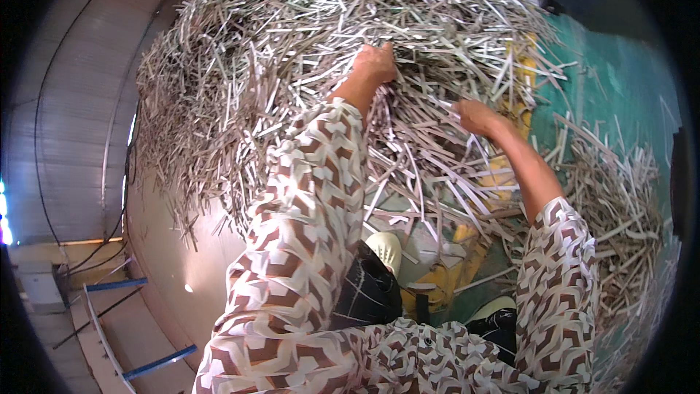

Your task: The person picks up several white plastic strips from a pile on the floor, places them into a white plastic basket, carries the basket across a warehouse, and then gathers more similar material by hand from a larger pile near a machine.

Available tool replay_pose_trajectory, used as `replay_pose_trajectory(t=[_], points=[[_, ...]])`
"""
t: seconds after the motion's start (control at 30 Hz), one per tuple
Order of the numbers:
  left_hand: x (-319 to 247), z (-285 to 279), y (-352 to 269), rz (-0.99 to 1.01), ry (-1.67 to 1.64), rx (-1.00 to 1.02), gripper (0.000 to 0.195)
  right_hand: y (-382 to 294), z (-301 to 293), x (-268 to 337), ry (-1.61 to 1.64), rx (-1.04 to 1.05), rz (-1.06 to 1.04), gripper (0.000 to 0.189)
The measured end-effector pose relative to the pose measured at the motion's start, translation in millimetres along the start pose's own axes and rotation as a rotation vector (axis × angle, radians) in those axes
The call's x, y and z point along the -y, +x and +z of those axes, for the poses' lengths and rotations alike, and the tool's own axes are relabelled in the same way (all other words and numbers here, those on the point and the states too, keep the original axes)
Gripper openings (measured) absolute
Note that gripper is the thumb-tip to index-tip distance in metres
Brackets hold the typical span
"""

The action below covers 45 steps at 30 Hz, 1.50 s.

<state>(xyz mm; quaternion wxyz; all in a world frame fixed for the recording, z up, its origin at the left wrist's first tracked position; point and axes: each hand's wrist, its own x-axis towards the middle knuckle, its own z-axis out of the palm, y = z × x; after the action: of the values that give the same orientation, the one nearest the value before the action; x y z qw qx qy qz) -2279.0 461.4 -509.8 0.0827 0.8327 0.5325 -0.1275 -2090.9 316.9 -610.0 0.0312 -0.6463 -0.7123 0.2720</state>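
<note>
A large heap of narrow, pale strips (240,82), perhaps paper or cardboard, rises before me. My left hand (374,62) is on the heap near its middle, fingers bent into the strips; whether it grips any is hidden. Lower and to the right, my right hand (474,116) has its fingers curled at the ends of some pale strips (437,101), apparently pinching them. Between and below my hands, a loose tangle of longer strips (421,148) hangs down towards the floor.
A smaller strip pile (623,219) lies on the green floor (612,76) at right. Yellow floor marking (437,279) runs near my pale shoes (385,249). A metal frame with blue bars (158,362) stands lower left, beside a corrugated wall (76,98) with hanging cables. Dark equipment (601,0) is upper right.
</note>
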Motion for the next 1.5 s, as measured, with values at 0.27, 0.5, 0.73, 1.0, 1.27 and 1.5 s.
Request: replay_pose_trajectory(t=[0.27,0.5,0.73,1.0,1.27,1.5], points=[[-40,-23,9,0.252,0.022,0.076,0.036,-82,-85,13,0.587,-0.228,0.284,0.01],[-134,-59,-17,0.647,-0.327,0.095,0.029,-113,-122,-1,1.267,-0.555,0.38,0.019],[-212,-78,-41,0.803,-1.038,0.554,0.03,-153,-143,-26,1.542,-0.436,0.286,0.016],[-260,-72,-67,0.773,-1.303,0.711,0.051,-214,-147,-92,1.425,-0.73,0.339,0.009],[-335,-55,-89,0.878,-1.274,0.547,0.025,-268,-152,-104,1.148,-0.654,0.303,0.053],[-365,-58,-116,0.784,-1.431,0.569,0.025,-299,-162,-104,0.593,-0.821,0.419,0.105]])
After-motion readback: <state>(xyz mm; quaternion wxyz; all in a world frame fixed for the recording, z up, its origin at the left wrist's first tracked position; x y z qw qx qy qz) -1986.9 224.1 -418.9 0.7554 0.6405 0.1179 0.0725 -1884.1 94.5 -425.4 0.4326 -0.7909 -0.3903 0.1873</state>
